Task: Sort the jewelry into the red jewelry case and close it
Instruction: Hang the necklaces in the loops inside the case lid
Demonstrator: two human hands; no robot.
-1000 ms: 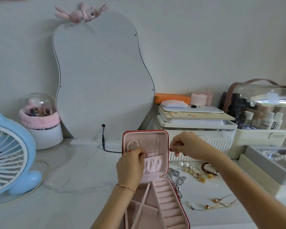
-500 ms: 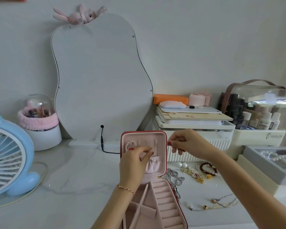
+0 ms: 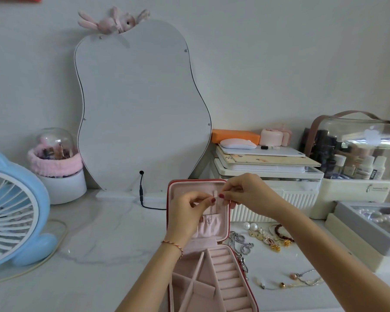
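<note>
Pale wall (image 3: pixel 279 52), seemingly marble tabletop (image 3: pixel 104 233)

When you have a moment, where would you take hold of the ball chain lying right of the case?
Probably pinch the ball chain at its upper loops, coming from above and the right. It lies flat in loose coils on the table, its lower end against the case wall, so the left side is blocked.

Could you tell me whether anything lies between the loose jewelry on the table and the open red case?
Nothing visible does. The silver chain lies right beside the red case, and the bare marble table is all that separates the other pieces from it.
</note>
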